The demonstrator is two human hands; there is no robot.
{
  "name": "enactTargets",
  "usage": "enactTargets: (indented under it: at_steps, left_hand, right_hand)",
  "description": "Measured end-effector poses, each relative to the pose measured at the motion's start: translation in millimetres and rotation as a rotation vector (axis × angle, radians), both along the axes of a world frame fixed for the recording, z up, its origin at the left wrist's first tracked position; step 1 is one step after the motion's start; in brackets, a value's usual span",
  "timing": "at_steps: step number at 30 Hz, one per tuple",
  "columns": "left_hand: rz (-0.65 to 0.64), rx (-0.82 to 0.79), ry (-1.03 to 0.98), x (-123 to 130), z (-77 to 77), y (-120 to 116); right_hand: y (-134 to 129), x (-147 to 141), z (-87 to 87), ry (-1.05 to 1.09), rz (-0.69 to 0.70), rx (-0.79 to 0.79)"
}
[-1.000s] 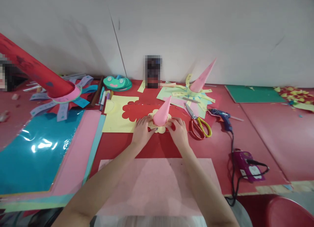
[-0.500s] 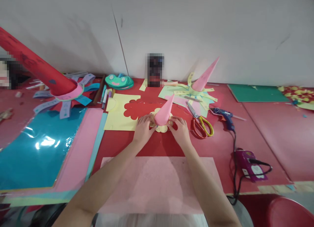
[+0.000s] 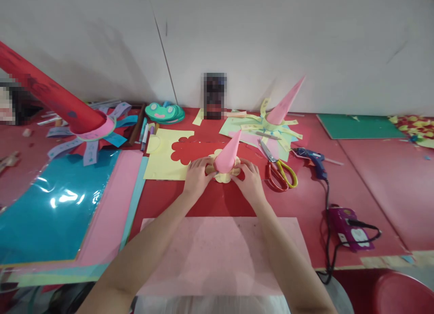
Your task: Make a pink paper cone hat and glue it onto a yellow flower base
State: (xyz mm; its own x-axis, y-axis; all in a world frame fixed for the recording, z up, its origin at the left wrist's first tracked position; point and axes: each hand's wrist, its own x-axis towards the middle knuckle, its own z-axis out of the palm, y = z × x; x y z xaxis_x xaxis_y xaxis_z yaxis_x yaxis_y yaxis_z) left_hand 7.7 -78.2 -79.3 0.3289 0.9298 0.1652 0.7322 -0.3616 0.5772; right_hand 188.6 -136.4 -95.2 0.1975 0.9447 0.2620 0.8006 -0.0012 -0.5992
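Note:
A pink paper cone (image 3: pixel 227 155) stands point up on a yellow scalloped paper flower (image 3: pixel 223 178), over red paper. My left hand (image 3: pixel 198 177) grips the flower's left edge beside the cone, fingers curled round it. On the opposite side my right hand (image 3: pixel 249 178) pinches the flower's right edge between thumb and fingers. The cone leans slightly right at its tip. My fingers hide part of the flower's sides. To the right lie scissors (image 3: pixel 278 171) with one red and one yellow handle. Under my forearms is a pale pink sheet (image 3: pixel 217 255).
A blue glue gun (image 3: pixel 315 160) and its purple box (image 3: pixel 352 228) are at right. Behind stands another pink cone (image 3: pixel 285 103) with yellow strips. A red cone (image 3: pixel 50 92), blue plastic-wrapped sheets (image 3: pixel 57 210), yellow paper (image 3: pixel 166 164) and green frog cutouts (image 3: pixel 164 112) are at left.
Both hands stay at the flower, with only slight finger shifts around the cone's base. The view has moved a little, so things on the right appear slightly farther right.

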Motion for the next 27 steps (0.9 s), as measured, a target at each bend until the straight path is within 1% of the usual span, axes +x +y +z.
enactTargets:
  at_steps: [7,13,18,23,27]
  left_hand:
    - [-0.04,0.038,0.054,-2.3,-2.5,-0.6]
    - [-0.08,0.083,0.068,-4.2,-5.8,-4.2]
    - [-0.1,0.082,0.065,-5.5,-9.4,-5.6]
    - [-0.101,0.1,0.089,-5.2,-12.4,-5.6]
    - [-0.121,0.105,0.146,-4.4,-10.7,-6.3]
  right_hand:
    - [-1.7,1.5,1.4,0.007,0.035,-0.024]
    - [-3.9,-0.1,3.5,-0.019,0.038,-0.033]
    - [-6.9,-2.5,4.7,-0.048,0.051,-0.025]
    - [-9.5,-4.5,2.9,-0.159,0.063,-0.057]
    - [-10.5,-5.4,1.7,-0.222,0.093,-0.116]
